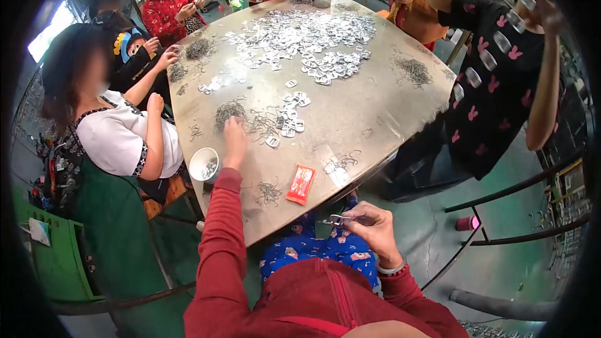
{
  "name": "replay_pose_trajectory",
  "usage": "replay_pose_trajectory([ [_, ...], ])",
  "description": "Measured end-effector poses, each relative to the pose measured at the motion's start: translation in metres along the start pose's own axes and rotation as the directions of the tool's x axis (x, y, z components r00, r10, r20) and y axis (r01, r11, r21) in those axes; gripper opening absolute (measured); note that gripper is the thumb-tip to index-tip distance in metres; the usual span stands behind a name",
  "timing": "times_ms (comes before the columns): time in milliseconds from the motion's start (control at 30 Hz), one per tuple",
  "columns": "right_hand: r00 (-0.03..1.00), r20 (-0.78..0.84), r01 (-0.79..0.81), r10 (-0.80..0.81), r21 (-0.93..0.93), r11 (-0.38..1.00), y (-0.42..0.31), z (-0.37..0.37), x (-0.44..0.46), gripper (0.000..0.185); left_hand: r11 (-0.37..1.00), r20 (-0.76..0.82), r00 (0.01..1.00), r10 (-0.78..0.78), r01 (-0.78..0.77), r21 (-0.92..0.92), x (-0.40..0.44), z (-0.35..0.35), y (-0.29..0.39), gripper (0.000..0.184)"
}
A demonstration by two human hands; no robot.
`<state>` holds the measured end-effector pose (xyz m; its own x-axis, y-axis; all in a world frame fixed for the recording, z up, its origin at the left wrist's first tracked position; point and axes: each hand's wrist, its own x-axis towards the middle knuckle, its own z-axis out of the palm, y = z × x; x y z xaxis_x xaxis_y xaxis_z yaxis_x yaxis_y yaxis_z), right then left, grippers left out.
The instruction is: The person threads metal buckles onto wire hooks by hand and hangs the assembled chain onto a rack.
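Note:
My left hand (pixel 235 142) reaches over the table to a tangled heap of thin bent wire pieces (pixel 229 111). Its fingers are drawn together at the heap's near edge, and whatever they pinch is hidden. Over my lap, my right hand (pixel 374 230) grips a small silvery metal buckle (pixel 338 218) between thumb and fingers. Beyond my left hand, several loose flat metal buckles (pixel 290 119) lie next to scattered wire. A white cup (pixel 204 164) with small metal parts inside stands left of my forearm.
The big buckle pile (pixel 300 34) covers the far middle of the table (pixel 363 106). A red packet (pixel 301 184) lies near its front edge, by more wire pieces (pixel 269 194). Several people work around it; one at right holds up a chain of buckles (pixel 488 60).

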<state>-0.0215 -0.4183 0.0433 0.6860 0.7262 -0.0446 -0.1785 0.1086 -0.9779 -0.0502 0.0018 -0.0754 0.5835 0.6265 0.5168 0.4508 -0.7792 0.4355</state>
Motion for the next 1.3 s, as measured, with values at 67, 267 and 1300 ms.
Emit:
replay_pose_trajectory([
  [67, 1.0, -0.016, -0.007, 0.007, -0.017, 1.0, 0.0, 0.001, 0.0, 0.011, 0.995, -0.082, 0.997, -0.007, -0.002, -0.105, 0.006, -0.003, -0.004, 0.014],
  [267, 0.992, -0.117, -0.043, 0.038, -0.038, 0.998, 0.008, -0.001, 0.006, 0.015, 0.462, 0.462, 0.885, 0.064, 0.384, -0.8, -0.054, -0.069, 0.146, 0.014],
  [1300, 0.992, 0.034, -0.091, 0.121, -0.47, 0.878, 0.087, -0.001, 0.247, 0.036, 0.473, 0.153, 0.891, 0.428, -0.077, -0.878, -0.148, -0.091, 0.231, 0.013],
])
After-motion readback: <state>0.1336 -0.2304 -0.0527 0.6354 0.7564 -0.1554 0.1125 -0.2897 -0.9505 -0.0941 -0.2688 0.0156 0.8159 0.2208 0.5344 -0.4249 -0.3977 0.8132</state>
